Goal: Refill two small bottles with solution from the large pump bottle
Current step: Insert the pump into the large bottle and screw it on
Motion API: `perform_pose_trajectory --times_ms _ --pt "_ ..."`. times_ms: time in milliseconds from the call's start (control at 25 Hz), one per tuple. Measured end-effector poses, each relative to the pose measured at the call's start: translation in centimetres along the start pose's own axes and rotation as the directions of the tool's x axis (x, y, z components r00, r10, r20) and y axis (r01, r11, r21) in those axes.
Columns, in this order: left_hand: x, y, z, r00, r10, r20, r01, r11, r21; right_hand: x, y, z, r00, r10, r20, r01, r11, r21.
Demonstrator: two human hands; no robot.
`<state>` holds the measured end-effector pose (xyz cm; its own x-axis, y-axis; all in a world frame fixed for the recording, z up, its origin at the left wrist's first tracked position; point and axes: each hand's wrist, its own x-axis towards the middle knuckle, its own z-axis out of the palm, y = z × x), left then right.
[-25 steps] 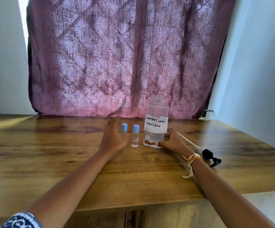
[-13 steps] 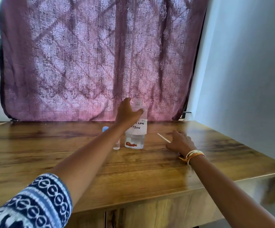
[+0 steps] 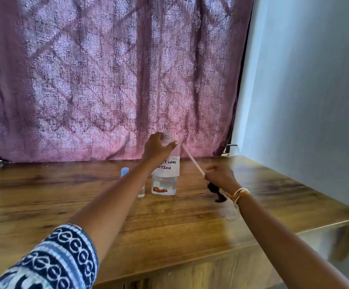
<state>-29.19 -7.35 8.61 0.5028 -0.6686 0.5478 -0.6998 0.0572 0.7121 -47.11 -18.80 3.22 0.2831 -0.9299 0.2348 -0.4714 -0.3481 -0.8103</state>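
The left hand [image 3: 158, 150] curls around the shoulder of the large clear bottle [image 3: 165, 178], thumb pressed across its front just below the open threaded neck. The bottle stands upright on the wooden worktop [image 3: 69, 205], toward the back, close to a purple patterned curtain [image 3: 106, 80]. A white handwritten label on it is partly covered by the arm; the visible letters read "LENS" and "UTION". A little clear liquid sits in the bottom.

The right hand [image 3: 221, 175], a gold bangle [image 3: 239, 193] at its wrist, grips the pump [image 3: 216, 189] removed from the bottle. Its black head hangs below the hand, blurred, and its pale dip tube [image 3: 192, 160] slants up and left, its tip near the bottle's neck, apparently not inside it.

Two small bottles stand just left of the large one, mostly hidden behind the left forearm: a light blue cap [image 3: 124, 171] shows from one, and the clear base of the other [image 3: 141, 193] shows beside the large bottle.
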Motion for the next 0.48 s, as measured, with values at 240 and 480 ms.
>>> perform_pose_trajectory --times_ms 240,480 --pt "0.0 -0.1 0.3 1.000 -0.009 0.001 0.009 1.000 0.024 0.2 -4.9 -1.0 0.875 0.096 0.475 -0.453 0.509 0.732" --pt "0.1 -0.2 0.3 1.000 -0.019 0.003 0.019 0.999 0.043 -0.1 -5.1 -0.6 0.860 -0.063 0.506 -0.503 0.057 0.863"
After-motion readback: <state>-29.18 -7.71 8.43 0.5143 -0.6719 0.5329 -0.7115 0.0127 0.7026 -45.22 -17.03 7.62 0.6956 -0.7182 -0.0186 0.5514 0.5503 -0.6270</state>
